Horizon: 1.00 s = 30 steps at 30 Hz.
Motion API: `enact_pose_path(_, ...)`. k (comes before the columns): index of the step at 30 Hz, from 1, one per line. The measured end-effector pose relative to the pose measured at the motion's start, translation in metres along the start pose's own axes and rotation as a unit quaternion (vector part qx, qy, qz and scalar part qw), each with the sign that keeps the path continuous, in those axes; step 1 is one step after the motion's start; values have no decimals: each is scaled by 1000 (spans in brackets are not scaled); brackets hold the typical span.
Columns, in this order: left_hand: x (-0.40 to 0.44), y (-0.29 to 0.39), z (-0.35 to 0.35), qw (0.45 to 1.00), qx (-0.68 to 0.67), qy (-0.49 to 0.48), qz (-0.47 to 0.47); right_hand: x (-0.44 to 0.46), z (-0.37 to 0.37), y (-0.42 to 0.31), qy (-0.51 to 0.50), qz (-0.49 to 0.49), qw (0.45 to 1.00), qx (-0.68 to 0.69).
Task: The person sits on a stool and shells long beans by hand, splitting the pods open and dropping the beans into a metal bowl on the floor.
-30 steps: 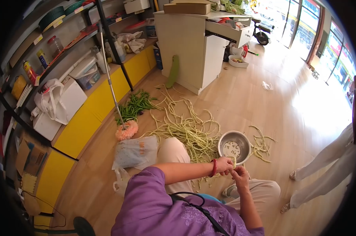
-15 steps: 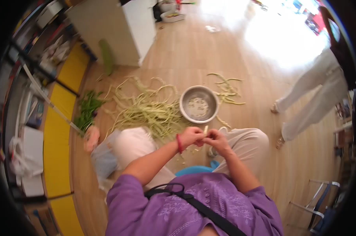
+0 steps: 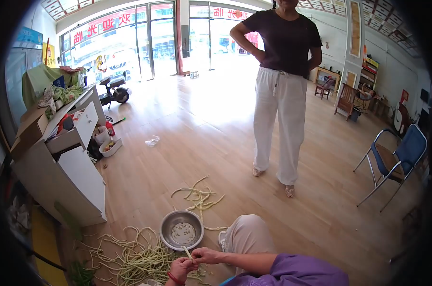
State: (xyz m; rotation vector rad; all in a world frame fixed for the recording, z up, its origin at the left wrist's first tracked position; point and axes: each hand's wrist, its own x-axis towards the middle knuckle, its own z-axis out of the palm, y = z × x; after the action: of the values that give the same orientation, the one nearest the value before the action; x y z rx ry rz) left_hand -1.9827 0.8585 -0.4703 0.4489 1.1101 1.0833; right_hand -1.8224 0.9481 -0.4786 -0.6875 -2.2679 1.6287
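My left hand (image 3: 182,268), with a red band at the wrist, pinches a short pale green bean piece (image 3: 188,252). My right hand (image 3: 207,255) is closed at the lower end of the same piece, touching my left fingers. Just beyond the hands, a steel bowl (image 3: 167,229) stands on the floor with small pieces lying in its bottom. A tangled heap of long green beans (image 3: 135,257) spreads left of the bowl, and a smaller group of long beans (image 3: 204,199) lies behind it.
A person (image 3: 282,90) in white trousers stands ahead, hands at the hips. A white cabinet (image 3: 63,190) with an open drawer is at left. At right is a blue folding chair (image 3: 409,148). A green gourd (image 3: 69,219) leans by the cabinet; a scooter (image 3: 115,91) stands near the doors.
The view has swung up and to the right, bringing the standing person and doors into sight. Both hands stay together near the bowl, still on a bean piece.
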Motion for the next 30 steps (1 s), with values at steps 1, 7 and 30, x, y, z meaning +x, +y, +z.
enact_pose_path(1,-2,-1,1,1000,-5,7,4,1,3,5,11,-14,1000,-2)
enact_pose_path(7,2,12,11,1000,-14,21,9,-2,-3,-12,73,-19,997,34)
enact_pose_path(30,7,14,9,997,68,-10,-16,22,-11,-1,87,180,890,410)
